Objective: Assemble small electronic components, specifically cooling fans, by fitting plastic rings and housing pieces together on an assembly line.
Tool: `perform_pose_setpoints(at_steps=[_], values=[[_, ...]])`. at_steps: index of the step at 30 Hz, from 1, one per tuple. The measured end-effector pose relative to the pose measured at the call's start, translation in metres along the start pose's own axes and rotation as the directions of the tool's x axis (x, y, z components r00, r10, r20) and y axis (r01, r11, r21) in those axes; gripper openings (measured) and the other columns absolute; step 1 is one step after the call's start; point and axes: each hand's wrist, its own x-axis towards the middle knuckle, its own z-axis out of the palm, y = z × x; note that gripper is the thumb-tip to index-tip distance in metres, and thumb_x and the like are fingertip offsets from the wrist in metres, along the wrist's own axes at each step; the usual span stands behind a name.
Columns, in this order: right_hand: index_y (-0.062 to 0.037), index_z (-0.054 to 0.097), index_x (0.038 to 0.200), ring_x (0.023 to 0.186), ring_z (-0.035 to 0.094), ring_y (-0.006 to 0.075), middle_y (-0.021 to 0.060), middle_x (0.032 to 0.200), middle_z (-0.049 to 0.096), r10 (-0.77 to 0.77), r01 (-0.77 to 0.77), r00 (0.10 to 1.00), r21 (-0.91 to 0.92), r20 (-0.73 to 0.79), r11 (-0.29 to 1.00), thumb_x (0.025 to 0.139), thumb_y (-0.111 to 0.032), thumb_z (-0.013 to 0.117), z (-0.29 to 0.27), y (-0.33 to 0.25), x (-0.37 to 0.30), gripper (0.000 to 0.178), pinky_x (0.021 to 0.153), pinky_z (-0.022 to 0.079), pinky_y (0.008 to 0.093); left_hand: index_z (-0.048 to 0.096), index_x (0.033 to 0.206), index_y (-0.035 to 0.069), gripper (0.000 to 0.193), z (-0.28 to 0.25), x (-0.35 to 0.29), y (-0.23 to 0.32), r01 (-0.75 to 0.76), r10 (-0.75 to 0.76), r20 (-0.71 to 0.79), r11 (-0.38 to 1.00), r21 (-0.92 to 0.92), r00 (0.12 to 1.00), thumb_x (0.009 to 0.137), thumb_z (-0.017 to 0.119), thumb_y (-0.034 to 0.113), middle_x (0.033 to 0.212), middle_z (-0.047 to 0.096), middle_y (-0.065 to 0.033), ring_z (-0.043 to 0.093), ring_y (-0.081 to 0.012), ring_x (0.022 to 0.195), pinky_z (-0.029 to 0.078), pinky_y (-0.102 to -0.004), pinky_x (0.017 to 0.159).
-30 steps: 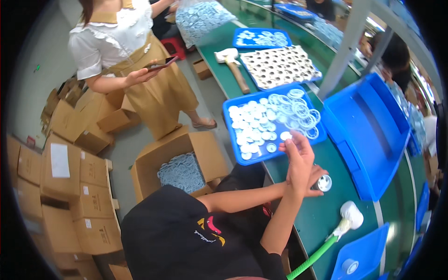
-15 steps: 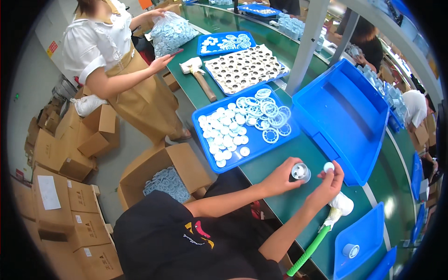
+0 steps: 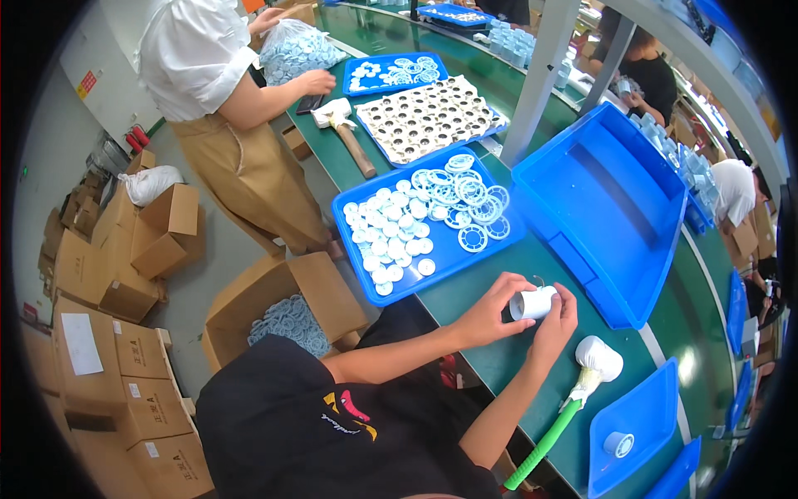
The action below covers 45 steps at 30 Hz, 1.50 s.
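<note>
Between both hands is a small whitish plastic cylinder (image 3: 533, 304), held sideways above the green table. My left hand (image 3: 490, 318) grips one end of it with thumb and fingers. Against the other end press the closed fingers of my right hand (image 3: 554, 326), and no disc shows in them. To the left of the hands, a blue tray (image 3: 460, 264) carries many white round discs (image 3: 389, 229) and pale blue spoked rings (image 3: 472, 239). Close to my right forearm lies a mallet (image 3: 598, 359) with a white wrapped head and a green handle.
A deep blue bin (image 3: 611, 224) stands right of the hands. One white cylinder (image 3: 618, 444) sits in a small blue tray (image 3: 640, 416). Further off are a holed board (image 3: 428, 119) and a wooden-handled mallet (image 3: 356, 151). A co-worker (image 3: 241, 141) stands at the left beside a bag of parts (image 3: 298, 55).
My right hand has brought the white disc to the cylinder and now grips the cylinder too. The cylinder has tipped sideways. The co-worker's phone has gone from hand to table edge.
</note>
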Motion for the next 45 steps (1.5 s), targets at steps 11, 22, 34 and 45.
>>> perform_pose_setpoints(at_steps=[11,22,34,45], values=[[0.0037,0.065,0.117,0.095,0.065,0.0163,0.011,0.107,0.069,0.043,-0.043,0.999,0.178,0.005,0.983,0.102,-0.008,0.054,0.0,0.002,0.001,0.021,0.084,0.052,0.0304,0.049,0.137,0.007,0.054,0.004,0.001,-0.007,-0.053,0.048,-0.036,0.99,-0.132,0.998,0.091,0.075,0.021,0.133,0.052,-0.0141,0.054,-0.0306,0.124,0.044,-0.0388,0.104],[0.003,0.066,0.115,0.092,0.065,0.0201,0.0117,0.107,0.066,-0.258,0.222,0.957,-0.235,-0.131,0.946,0.103,-0.009,0.055,0.016,-0.007,-0.005,0.02,0.076,0.053,0.0337,0.046,0.147,0.009,0.063,0.004,0.003,0.0,-0.127,0.115,0.065,0.968,0.218,0.991,0.089,0.071,0.01,0.143,0.05,-0.018,0.05,-0.0383,0.133,0.042,-0.0454,0.112],[0.0038,0.066,0.113,0.091,0.066,0.0344,0.0189,0.106,0.065,-0.307,0.246,0.949,-0.431,-0.075,0.868,0.102,-0.008,0.053,0.016,-0.003,-0.006,0.021,0.078,0.051,0.0428,0.052,0.144,0.009,0.059,0.006,0.002,-0.004,-0.067,0.059,0.045,0.977,0.204,0.997,0.088,0.071,0.009,0.143,0.049,-0.0186,0.05,-0.0401,0.132,0.045,-0.0454,0.108],[0.0028,0.067,0.109,0.083,0.063,0.0324,0.0175,0.101,0.062,-0.36,0.287,0.931,-0.475,-0.068,0.832,0.101,-0.007,0.054,0.018,-0.004,-0.009,0.018,0.072,0.049,0.0434,0.047,0.148,0.006,0.066,0.008,0.0,-0.009,-0.156,0.136,0.084,0.935,0.319,0.987,0.087,0.072,0.008,0.141,0.049,-0.0216,0.051,-0.0411,0.13,0.045,-0.0459,0.109]])
